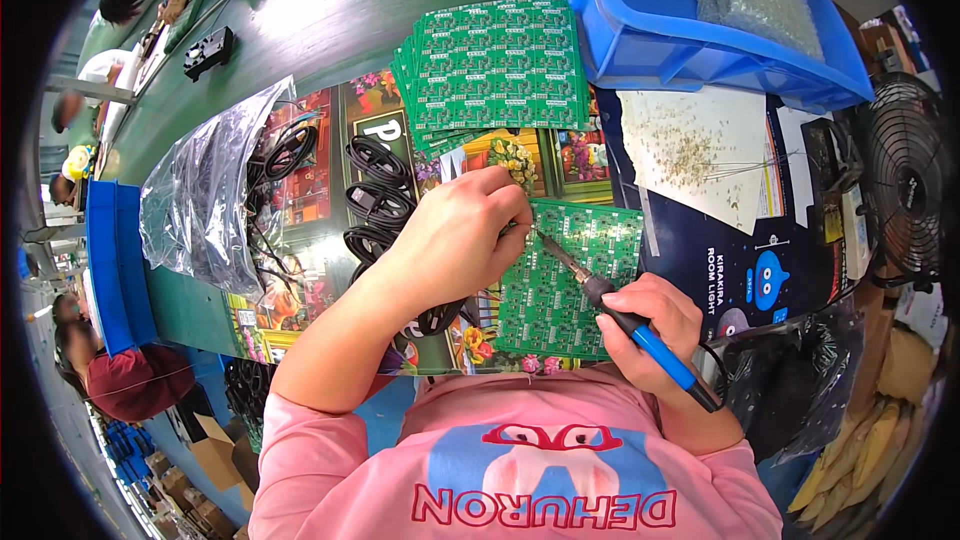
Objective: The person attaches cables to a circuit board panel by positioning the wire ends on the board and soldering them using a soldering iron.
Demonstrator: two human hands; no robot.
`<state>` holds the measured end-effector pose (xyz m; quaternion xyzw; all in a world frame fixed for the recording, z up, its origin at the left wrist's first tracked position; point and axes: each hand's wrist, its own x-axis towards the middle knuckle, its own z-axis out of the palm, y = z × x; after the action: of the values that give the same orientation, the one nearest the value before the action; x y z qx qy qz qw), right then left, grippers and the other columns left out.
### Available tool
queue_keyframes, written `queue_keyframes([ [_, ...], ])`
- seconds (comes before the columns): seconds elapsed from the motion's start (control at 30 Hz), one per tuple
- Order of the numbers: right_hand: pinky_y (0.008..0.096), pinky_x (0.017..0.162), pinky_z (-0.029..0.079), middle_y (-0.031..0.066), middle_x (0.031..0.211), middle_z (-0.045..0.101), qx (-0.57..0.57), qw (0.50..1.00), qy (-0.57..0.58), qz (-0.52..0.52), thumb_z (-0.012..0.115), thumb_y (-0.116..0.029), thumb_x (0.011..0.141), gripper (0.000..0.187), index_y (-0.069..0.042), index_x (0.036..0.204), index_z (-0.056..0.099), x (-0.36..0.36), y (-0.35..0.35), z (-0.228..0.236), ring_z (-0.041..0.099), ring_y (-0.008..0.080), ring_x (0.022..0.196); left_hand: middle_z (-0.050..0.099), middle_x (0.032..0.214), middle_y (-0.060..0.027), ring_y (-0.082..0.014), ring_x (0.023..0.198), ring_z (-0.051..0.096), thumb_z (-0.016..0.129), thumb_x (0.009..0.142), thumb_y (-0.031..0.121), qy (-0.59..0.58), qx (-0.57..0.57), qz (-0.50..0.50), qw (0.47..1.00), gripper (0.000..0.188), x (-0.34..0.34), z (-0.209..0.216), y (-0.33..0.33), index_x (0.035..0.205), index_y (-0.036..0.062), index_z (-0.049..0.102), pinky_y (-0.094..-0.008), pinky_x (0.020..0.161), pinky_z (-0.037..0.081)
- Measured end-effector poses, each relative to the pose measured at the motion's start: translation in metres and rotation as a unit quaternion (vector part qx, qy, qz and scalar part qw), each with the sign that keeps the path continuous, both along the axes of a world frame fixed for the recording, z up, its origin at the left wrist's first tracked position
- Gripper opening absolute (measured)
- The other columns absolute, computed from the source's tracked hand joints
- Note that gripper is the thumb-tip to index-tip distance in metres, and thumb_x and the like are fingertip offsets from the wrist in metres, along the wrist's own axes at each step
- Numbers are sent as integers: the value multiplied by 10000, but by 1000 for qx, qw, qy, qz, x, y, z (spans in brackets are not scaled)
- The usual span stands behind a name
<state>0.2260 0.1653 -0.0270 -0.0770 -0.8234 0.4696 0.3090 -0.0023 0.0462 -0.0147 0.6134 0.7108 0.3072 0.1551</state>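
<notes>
A green circuit board panel [570,315] lies on the table close to my body, covered in rows of small repeated circuits. My right hand [655,315] grips a soldering iron [660,348] by its blue and black handle. The iron's metal tip points up and left, over the upper left part of the panel. At the panel's upper left edge, near that tip, is my left hand [462,230] with its fingers pinched together. Whatever those fingers hold is hidden. Bundled black cables [375,200] lie beside and partly under my left forearm.
Beyond the panel stands a stack of green circuit boards [500,65]. A blue bin [670,45] sits far right, near a paper sheet [690,145] with brown specks and a black fan [908,175]. Leftward lie a clear plastic bag [200,190] and a small black fan [208,52]. People sit far left.
</notes>
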Motion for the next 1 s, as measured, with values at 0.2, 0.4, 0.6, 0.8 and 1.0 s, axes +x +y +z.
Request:
queue_keyframes([
  [0.2, 325, 539, 494, 108, 770, 652, 7, 1000, 0, 2, 768, 62, 709, 324, -30, 998, 655, 2, 0, -1, 636, 243, 608, 578, 822, -125, -352, 759, 617, 685, 760, 55, 37, -10, 16, 999, 100, 5, 1, 2, 822, 38, 608, -444, 658, 513],
  [0.4, 330, 532, 494, 106, 775, 654, 8, 1000, 7, 3, 770, 58, 705, 328, -32, 996, 651, 2, 0, -1, 636, 243, 602, 575, 820, -123, -354, 764, 615, 680, 758, 54, 35, -20, 19, 999, 98, 6, 0, 2, 819, 39, 605, -449, 663, 511],
  [0.6, 319, 543, 488, 118, 775, 651, -6, 1000, 2, -29, 756, 61, 726, 304, -16, 998, 645, 7, -1, -1, 628, 237, 607, 578, 825, -125, -352, 763, 616, 675, 760, 53, 35, -15, 21, 999, 92, 6, 1, 1, 820, 41, 607, -448, 662, 512],
  [0.8, 302, 573, 480, 148, 799, 641, -26, 995, 14, -92, 732, 51, 774, 271, 8, 1024, 637, 12, -4, -6, 617, 222, 657, 580, 841, -127, -358, 787, 621, 690, 829, 59, -20, -13, 7, 1000, 76, -5, 3, -1, 868, 28, 633, -445, 688, 519],
  [1.0, 299, 600, 488, 147, 825, 632, -22, 991, 19, -127, 716, 69, 778, 272, 7, 1025, 622, 11, -8, -8, 620, 224, 696, 587, 872, -130, -341, 814, 626, 681, 840, 35, 13, 38, 9, 999, 55, -20, -5, -2, 883, 27, 648, -417, 721, 525],
])
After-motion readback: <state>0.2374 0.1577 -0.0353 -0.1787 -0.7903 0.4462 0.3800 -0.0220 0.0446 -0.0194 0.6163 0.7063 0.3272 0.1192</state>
